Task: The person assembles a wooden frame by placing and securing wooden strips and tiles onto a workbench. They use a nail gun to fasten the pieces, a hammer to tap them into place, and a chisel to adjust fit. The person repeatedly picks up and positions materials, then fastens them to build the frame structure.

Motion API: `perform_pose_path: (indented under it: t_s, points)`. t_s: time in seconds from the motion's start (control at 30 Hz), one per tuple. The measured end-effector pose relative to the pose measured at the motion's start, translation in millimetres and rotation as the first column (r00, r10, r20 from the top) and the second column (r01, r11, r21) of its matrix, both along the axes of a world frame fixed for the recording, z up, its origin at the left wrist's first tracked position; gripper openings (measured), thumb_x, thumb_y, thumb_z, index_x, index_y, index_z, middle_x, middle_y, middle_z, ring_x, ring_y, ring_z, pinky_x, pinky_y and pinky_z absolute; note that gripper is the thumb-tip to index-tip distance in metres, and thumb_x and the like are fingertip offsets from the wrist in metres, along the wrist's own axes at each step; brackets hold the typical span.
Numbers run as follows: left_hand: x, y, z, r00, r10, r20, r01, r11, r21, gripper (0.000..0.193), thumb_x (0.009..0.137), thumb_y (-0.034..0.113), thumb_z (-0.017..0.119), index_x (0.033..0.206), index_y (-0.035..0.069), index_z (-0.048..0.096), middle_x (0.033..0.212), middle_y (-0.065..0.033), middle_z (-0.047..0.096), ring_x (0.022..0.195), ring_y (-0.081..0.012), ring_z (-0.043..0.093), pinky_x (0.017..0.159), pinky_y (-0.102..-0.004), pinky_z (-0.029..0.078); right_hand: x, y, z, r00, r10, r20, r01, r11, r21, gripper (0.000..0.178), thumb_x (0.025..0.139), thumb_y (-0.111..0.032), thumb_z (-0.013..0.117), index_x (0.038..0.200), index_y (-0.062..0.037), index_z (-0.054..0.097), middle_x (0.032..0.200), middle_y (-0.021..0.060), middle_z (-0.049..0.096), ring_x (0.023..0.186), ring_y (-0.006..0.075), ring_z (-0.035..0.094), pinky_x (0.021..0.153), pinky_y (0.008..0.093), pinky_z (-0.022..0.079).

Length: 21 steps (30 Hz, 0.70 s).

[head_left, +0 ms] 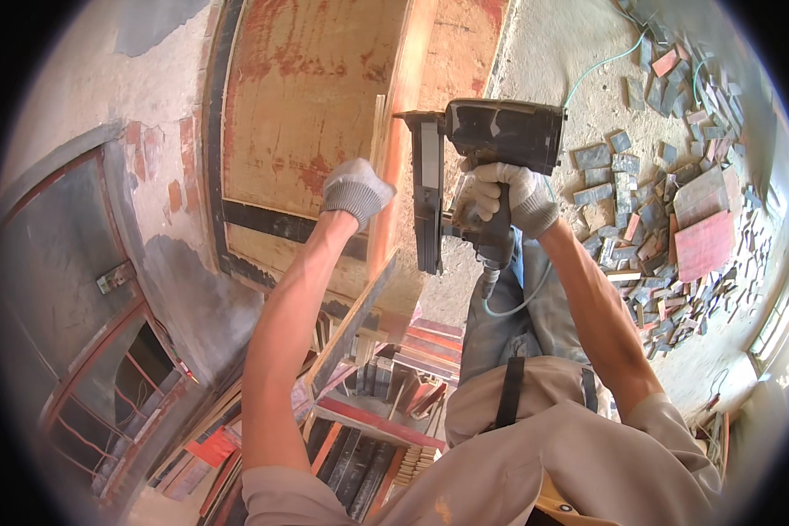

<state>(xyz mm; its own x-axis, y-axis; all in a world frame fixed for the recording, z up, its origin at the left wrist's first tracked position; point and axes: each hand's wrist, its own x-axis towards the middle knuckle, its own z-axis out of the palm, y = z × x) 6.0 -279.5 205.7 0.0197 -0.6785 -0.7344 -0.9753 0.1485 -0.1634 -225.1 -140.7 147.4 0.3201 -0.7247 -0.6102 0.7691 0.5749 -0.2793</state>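
My right hand [513, 195], in a pale knitted glove, is wrapped round the handle of a black pneumatic nail gun [504, 131]. Its long magazine [427, 197] points toward me, and its nose is beside the edge of a wooden panel. A thin air hose [522, 309] runs from a fitting at the handle's lower end. My left hand [358, 191], gloved too, is closed at a narrow wooden strip [379, 131] along the panel's edge; its fingertips are hidden. Under it lies a large brown panel [311, 105] with reddish stains and a dark crossbar [267, 221].
Many offcuts [627, 188] and a reddish board [704, 245] litter the floor on the right. Stacked wooden strips [368, 465] lie below the panel, where a dark-faced batten [351, 324] slants. A metal-framed door [70, 263] is in the peeling wall at left.
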Motion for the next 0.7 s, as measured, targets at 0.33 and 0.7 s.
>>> perform_pose_path:
  t_s: [0.33, 0.7]
  points:
    - [12, 6, -18, 0.998, 0.064, -0.009, -0.064, 0.998, 0.003, 0.032, 0.085, 0.027, 0.074, 0.106, 0.005, 0.082, 0.109, -0.0258, 0.077, 0.106, -0.0383, 0.076, 0.089, -0.0443, 0.061, -149, 37, 43, 0.769, 0.221, -0.6, -0.373, 0.917, -0.139, 0.029, 0.104, -0.013, 0.051, 0.086, 0.0012, 0.069, 0.076, 0.0049, 0.062, 0.066, 0.0156, 0.058, 0.063, 0.0322, 0.049]
    - [16, 25, -31, 0.952, 0.28, -0.125, -0.291, 0.953, -0.083, 0.023, 0.086, 0.022, 0.072, 0.098, 0.006, 0.082, 0.096, -0.0216, 0.078, 0.092, -0.039, 0.076, 0.079, -0.0471, 0.06, -353, -15, 75, 0.424, 0.579, -0.697, -0.449, 0.802, 0.393, 0.029, 0.096, -0.032, 0.068, 0.087, -0.0044, 0.07, 0.079, 0.008, 0.07, 0.069, 0.0157, 0.065, 0.062, 0.0318, 0.05]
